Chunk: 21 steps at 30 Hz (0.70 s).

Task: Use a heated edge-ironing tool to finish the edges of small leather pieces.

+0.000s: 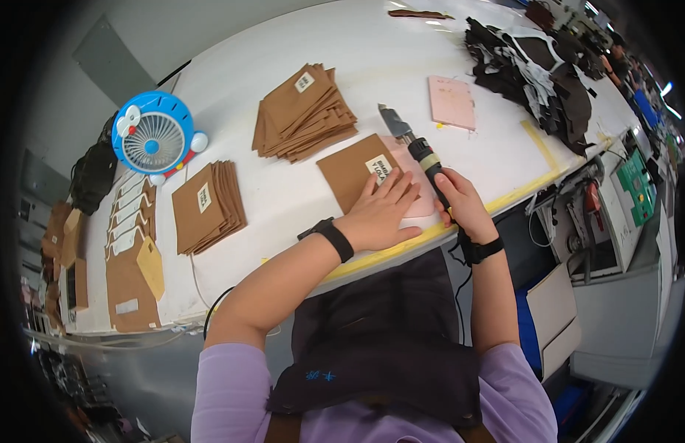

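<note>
My left hand (379, 214) lies flat with its fingers spread over a brown leather-like panel (347, 170) that bears a white label. A sheet of pink paper or card (418, 201) shows beside and under that panel. In my right hand (464, 203) is a corded tool with a flat metal tip (426, 158), its dark handle gripped by closed fingers. The tip points away from me and stays apart from the labelled panel. Farther back rests a stack of brown panels (305, 111), and another brown stack (207, 207) lies to the left.
A blue fan (152, 133) stands at the left. Near it lie brown pieces with white strips (132, 221). A pink card (451, 102) and a heap of dark scraps (542, 74) are at the right. Yellow tape (505, 199) lines the table's front edge.
</note>
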{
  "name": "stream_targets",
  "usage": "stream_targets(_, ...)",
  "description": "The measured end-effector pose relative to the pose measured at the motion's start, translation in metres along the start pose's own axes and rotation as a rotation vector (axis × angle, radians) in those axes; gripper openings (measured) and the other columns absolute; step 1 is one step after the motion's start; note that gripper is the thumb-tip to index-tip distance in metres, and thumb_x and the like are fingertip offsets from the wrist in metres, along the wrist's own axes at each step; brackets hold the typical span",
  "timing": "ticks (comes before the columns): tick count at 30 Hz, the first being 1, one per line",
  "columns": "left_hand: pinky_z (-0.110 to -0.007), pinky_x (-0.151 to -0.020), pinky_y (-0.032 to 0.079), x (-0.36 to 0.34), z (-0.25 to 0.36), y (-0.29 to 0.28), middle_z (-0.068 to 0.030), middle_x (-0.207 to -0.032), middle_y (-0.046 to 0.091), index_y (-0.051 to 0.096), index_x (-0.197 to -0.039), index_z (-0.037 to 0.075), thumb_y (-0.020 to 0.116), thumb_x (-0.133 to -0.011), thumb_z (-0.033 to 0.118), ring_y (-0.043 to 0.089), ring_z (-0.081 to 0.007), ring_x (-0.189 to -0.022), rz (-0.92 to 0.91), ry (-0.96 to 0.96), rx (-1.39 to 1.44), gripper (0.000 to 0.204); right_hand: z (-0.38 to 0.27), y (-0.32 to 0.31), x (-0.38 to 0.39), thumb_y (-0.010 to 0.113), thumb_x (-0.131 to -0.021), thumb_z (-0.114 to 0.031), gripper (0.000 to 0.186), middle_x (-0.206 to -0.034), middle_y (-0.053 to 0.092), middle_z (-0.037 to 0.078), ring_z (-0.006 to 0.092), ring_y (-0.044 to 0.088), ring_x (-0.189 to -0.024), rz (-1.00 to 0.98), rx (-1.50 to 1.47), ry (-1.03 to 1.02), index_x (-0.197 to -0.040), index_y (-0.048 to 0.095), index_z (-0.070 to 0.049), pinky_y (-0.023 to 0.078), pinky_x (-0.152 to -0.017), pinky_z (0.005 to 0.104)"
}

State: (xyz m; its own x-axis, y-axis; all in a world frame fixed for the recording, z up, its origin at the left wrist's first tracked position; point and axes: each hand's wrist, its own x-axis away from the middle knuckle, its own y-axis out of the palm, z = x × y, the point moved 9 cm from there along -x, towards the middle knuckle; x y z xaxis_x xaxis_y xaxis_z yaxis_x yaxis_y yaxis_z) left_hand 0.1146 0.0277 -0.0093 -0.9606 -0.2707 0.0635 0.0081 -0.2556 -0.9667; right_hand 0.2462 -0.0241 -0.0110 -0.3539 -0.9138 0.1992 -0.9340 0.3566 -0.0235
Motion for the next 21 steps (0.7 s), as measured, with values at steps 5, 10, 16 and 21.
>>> stream_targets(5,-0.059,-0.124,0.011,-0.002,0.001,-0.004,-0.0235,-0.167,0.018,0.03,-0.16,0.012,0.052,-0.098,0.06,0.011,-0.0425,-0.156,-0.004,0.019,-0.026,0.081,0.004,-0.002,-0.002,0.053,-0.107,-0.03,0.04,-0.062,0.052,0.0,0.0085,0.047,-0.045,0.008,-0.017,-0.013,-0.132,0.055,0.002,0.04,-0.042,0.0253)
stream_targets(10,-0.058,-0.119,0.025,-0.001,-0.02,-0.031,-0.023,-0.159,0.037,0.048,-0.148,0.006,0.057,-0.098,0.05,0.029,-0.0447,-0.149,0.163,0.02,0.17,0.067,0.004,-0.004,0.009,0.054,-0.107,-0.028,0.044,-0.062,0.051,-0.001,0.0079,0.046,-0.046,0.023,-0.008,-0.055,-0.138,0.052,0.002,0.039,-0.042,0.0253)
stream_targets(16,-0.046,-0.119,0.031,0.016,-0.066,-0.036,-0.03,-0.153,0.041,0.049,-0.14,-0.006,0.065,-0.095,0.036,0.037,-0.0421,-0.144,0.179,-0.2,0.102,0.063,-0.019,-0.012,0.075,0.058,-0.104,-0.029,0.047,-0.078,0.068,0.019,0.0341,0.067,-0.064,0.197,0.643,-0.389,-0.14,0.053,-0.001,0.051,-0.062,0.0404)
stream_targets(21,-0.049,-0.121,0.028,0.029,-0.095,-0.048,-0.0302,-0.153,0.04,0.044,-0.145,-0.007,0.065,-0.095,0.036,0.033,-0.0453,-0.145,0.24,-0.29,0.091,0.069,-0.021,-0.011,0.13,0.056,-0.103,-0.03,0.049,-0.075,0.067,0.023,0.0424,0.067,-0.073,0.175,0.874,-0.193,-0.142,0.052,-0.001,0.051,-0.066,0.0489)
